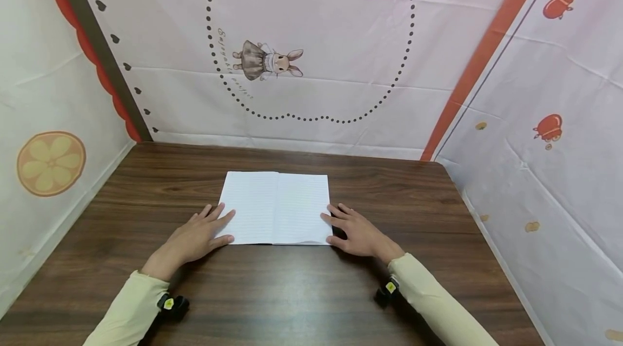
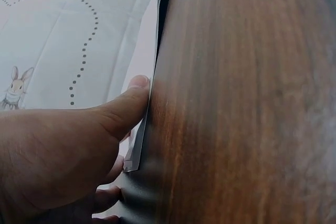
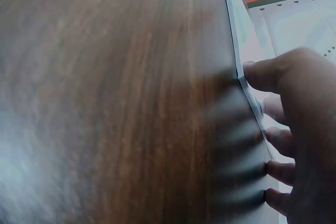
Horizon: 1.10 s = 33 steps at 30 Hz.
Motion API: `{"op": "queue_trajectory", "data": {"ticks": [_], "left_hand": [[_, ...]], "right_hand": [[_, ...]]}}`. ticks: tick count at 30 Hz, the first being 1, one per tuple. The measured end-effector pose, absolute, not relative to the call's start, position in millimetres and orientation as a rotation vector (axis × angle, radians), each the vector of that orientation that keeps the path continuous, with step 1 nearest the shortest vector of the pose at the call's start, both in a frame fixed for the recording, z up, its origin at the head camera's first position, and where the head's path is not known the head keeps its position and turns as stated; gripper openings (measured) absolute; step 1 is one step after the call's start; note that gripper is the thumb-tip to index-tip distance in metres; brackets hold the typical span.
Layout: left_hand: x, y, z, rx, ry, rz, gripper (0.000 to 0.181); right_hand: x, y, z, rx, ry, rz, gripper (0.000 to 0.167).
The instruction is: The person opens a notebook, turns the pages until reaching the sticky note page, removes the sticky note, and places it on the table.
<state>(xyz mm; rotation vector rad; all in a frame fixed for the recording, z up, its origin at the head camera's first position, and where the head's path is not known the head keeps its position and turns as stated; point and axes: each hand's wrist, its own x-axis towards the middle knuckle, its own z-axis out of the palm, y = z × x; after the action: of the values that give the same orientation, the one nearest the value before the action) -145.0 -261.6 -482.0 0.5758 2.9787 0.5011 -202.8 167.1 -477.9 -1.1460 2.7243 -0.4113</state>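
My two forearms reach forward from the bottom corners, angled inward, in pale yellow sleeves, a small black device at each wrist. My left hand lies palm down at the left edge of an open notebook, fingers spread, index finger and thumb resting on the page. My right hand mirrors it at the right edge, its fingers also spread, thumb at the lower corner. I pinch nothing.

The notebook lies flat toward the far side of the table, its white pages finely ruled, a straight crease between them, the lower right edge slightly lifted. The tabletop is dark brown with streaky wood grain and a soft sheen. Beyond hangs a creased, pale sheet printed with a dressed rabbit.
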Motion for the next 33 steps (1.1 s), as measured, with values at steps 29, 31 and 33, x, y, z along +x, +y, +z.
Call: {"op": "queue_trajectory", "data": {"ticks": [29, 31, 33], "left_hand": [[-149.0, -257.0, -472.0, 0.64, 3.0, 0.341, 0.065], [-151.4, -256.5, -471.5, 0.661, 3.023, 0.317, 0.064], [-154.9, -254.7, -471.8, 0.693, 3.069, 0.293, 0.062]], "right_hand": [[-201.0, 165.5, -486.1, -1.121, 2.787, -0.519, 0.064], [-201.3, 164.5, -486.1, -1.12, 2.784, -0.517, 0.064], [-201.6, 163.8, -485.8, -1.115, 2.779, -0.513, 0.064]]}}
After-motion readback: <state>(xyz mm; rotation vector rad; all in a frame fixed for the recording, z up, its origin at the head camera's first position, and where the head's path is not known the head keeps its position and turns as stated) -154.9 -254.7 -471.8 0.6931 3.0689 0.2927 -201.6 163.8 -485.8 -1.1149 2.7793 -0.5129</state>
